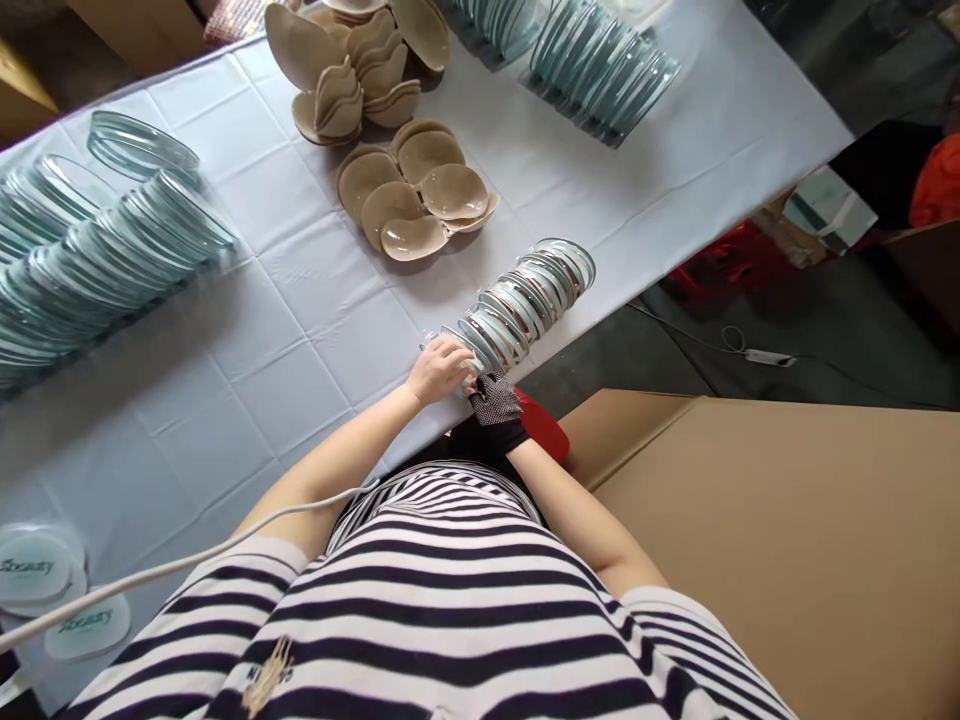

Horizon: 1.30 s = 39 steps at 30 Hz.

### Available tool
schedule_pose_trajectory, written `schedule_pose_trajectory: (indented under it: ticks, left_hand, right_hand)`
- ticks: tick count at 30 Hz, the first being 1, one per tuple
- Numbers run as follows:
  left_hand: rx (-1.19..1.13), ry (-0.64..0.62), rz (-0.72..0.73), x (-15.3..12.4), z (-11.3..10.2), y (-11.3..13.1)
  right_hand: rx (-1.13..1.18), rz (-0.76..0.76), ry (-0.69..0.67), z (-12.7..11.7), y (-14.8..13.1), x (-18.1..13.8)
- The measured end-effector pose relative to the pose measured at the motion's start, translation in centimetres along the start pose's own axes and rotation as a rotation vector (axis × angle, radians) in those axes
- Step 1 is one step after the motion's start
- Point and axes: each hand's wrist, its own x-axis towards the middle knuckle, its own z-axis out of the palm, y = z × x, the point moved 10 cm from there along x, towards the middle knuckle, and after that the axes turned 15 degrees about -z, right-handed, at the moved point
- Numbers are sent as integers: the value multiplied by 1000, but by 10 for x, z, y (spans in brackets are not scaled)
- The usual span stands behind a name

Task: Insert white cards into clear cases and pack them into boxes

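A row of round clear plastic cases [529, 300] stands on edge by the table's near edge, with pale and brownish contents between the shells. My bare left hand [444, 368] is closed at the near end of this row, its fingers curled over the end case. Beside it, my right hand [496, 398], in a dark dotted glove, is closed against the same end, and its fingertips are partly hidden. Farther along the table lie beige bra cups [416, 190], shiny and joined in pairs, with nested stacks of beige cups [352, 75] behind them.
A long row of empty clear shells [112, 260] lies at the left, another [600, 70] at the back. Printed round cards [86, 625] are at the lower left. A white cable [187, 560] crosses my left arm. A large cardboard box [787, 540] stands at the right.
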Motion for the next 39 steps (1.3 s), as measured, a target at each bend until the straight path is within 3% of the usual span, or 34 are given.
schedule_pose_trajectory:
  ticks: [2, 5, 8, 12, 15, 18, 21, 24, 26, 29, 31, 33, 35, 37, 39]
  left_hand:
    - [29, 24, -40, -2, 0, -5]
    - [109, -77, -23, 0, 10, -9]
    - [139, -152, 34, 8, 11, -10]
    - [139, -257, 161, 14, 15, -4]
    - [130, -249, 168, 15, 22, 1]
    - [113, -182, 45, 15, 34, 7]
    - [104, -195, -92, 8, 43, 21]
    - [29, -321, -150, 12, 32, 34]
    - [-66, -331, -220, 41, 6, 29]
    - [-152, -121, -333, 126, -39, 6]
    - [-139, -22, -353, 189, -48, -6]
    - [-97, -110, -414, 237, -30, -18]
    - [-88, -234, -460, 263, -8, -23]
    - [-106, -297, -490, 269, 2, -23]
    - [-126, -312, -515, 267, 0, -23]
  right_hand:
    - [27, 57, 5, -1, 9, 1]
    - [40, -4, -36, -9, 10, 8]
    - [-1, -106, 67, -56, 28, 29]
    - [-132, 11, 480, -169, 120, 75]
    - [-94, 137, 439, -197, 188, 130]
    - [5, 107, 302, -184, 202, 186]
    - [32, -40, 211, -163, 169, 224]
    - [31, -186, 110, -142, 131, 233]
    - [49, -275, 57, -130, 111, 228]
    - [150, -315, 70, -120, 103, 219]
    - [344, -249, 121, -119, 119, 222]
    - [600, -96, 183, -120, 153, 230]
    - [787, 121, 144, -112, 195, 237]
    - [900, 300, -114, -88, 221, 234]
    - [989, 357, -459, -60, 222, 221]
